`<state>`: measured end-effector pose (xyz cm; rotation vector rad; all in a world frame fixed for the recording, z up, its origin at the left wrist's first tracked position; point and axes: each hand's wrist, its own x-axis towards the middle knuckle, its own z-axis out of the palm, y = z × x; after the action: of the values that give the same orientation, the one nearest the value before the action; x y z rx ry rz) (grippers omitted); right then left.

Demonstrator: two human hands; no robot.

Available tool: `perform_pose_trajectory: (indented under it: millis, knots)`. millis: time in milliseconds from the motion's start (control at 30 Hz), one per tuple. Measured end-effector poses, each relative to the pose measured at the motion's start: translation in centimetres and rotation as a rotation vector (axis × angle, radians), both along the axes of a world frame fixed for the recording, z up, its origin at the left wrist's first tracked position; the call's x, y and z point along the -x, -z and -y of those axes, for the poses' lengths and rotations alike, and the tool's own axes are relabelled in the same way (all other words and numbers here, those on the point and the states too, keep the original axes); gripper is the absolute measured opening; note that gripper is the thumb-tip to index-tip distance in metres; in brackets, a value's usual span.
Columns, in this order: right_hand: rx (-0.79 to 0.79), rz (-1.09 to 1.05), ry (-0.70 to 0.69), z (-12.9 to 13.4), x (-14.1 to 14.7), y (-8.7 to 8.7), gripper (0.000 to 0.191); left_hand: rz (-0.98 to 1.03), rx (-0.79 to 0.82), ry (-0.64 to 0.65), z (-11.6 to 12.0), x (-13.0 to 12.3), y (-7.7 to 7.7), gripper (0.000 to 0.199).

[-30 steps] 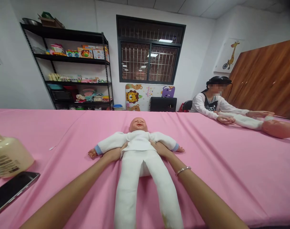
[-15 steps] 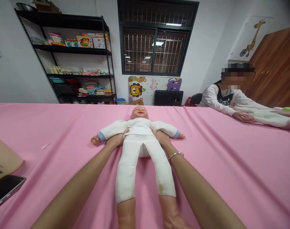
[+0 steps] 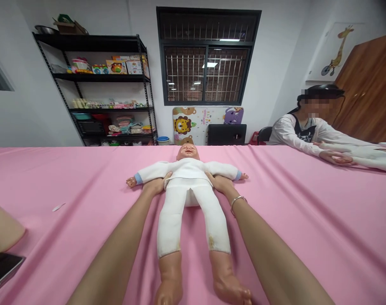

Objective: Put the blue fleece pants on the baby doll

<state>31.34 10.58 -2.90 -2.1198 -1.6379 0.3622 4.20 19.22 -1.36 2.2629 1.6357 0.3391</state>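
Note:
A baby doll [image 3: 189, 169] in a white long-sleeved top with blue cuffs and white trousers lies on its back on the pink cloth [image 3: 100, 203]. Its head points away from me, its arms spread wide and its bare feet towards me. My left hand [image 3: 155, 185] holds the doll's side at the waist, thumb on the top's hem and the other fingers mostly hidden under the body. On the opposite side my right hand [image 3: 221, 183] grips the waist the same way. A silver bangle [image 3: 238, 203] circles my right wrist.
At left lie a phone [image 3: 4, 271], a beige object [image 3: 4, 228] and a small white strip [image 3: 59, 207]. A person [image 3: 294, 127] at the far right handles another white-clothed doll [image 3: 370, 157]. Behind the table stand a black shelf [image 3: 94, 76] and a black screen-like panel [image 3: 226, 134].
The view has tilted up slightly, so more of the doll's feet shows. My right hand has shifted slightly outward at the waist, and both hands keep hold of the doll.

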Motion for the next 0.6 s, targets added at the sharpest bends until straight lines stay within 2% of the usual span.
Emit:
perform_pose_trajectory:
  millis: [167,333,500,600]
  knots:
    - [0.105,0.222,0.234,2.0,-5.7,1.6,0.075,-0.126,-0.128,-0.150,0.8,4.0,0.0,0.081]
    - [0.149,0.309,0.312,5.8,-10.2,2.7,0.066,-0.235,-0.165,-0.296,2.0,9.1,-0.1,0.071]
    - [0.152,0.327,0.309,9.7,-10.6,3.0,0.064,-0.264,-0.177,-0.352,4.4,12.6,0.1,0.070]
    - [0.155,0.351,0.209,12.5,-9.6,3.2,0.062,-0.286,-0.175,-0.320,6.8,13.3,0.3,0.071]
